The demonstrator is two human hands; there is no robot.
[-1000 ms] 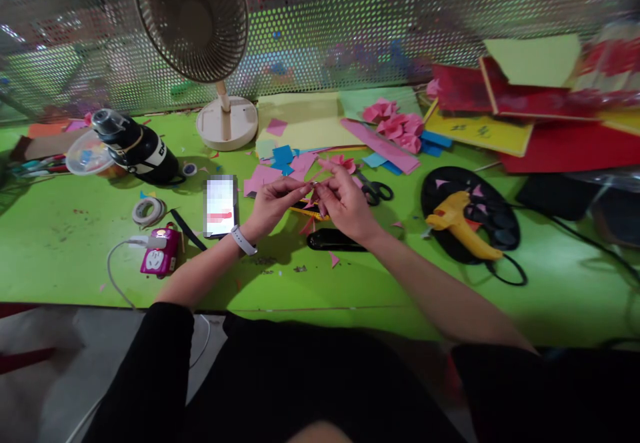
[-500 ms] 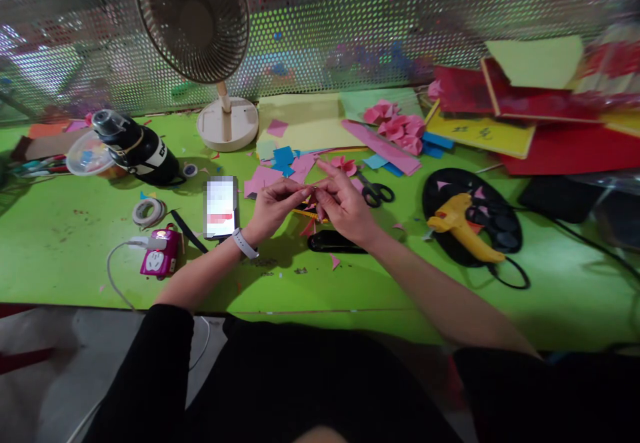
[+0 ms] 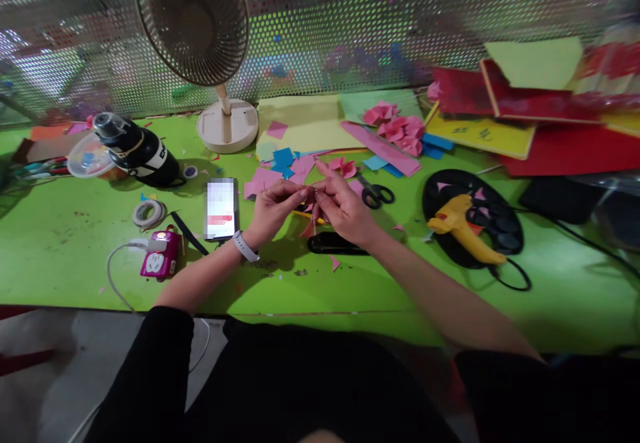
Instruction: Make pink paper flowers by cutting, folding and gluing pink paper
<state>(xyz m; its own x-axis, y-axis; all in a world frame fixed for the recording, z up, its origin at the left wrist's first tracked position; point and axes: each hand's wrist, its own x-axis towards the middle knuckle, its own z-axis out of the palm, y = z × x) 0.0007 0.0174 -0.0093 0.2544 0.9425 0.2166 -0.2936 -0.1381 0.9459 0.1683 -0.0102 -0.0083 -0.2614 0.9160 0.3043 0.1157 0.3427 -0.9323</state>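
Note:
My left hand (image 3: 274, 211) and my right hand (image 3: 346, 208) meet over the middle of the green table. Thumb and fingers of the left are pinched together at their tips. On the right hand the thumb and lower fingers close against the same spot, while the index finger points away. Whatever small thing sits between the fingertips is too tiny and dark to name. Behind the hands lie pink paper pieces (image 3: 261, 180), a blue paper piece (image 3: 283, 161) and a pink paper flower (image 3: 343, 166). Black-handled scissors (image 3: 379, 196) rest beyond my right hand. A glossy black oblong object (image 3: 336, 244) lies under my right wrist.
Left: a phone (image 3: 221, 209), tape roll (image 3: 149, 213), purple power adapter (image 3: 161, 256), black bottle (image 3: 143, 151) and fan (image 3: 227, 129). Right: a yellow glue gun (image 3: 465, 228) on a black palette (image 3: 505, 229). Pink paper flowers (image 3: 397, 129) and red folders (image 3: 575, 149) lie at the back.
The fingers of my right hand have shifted very slightly. Both hands stay together over the same spot, and nothing on the table has visibly moved.

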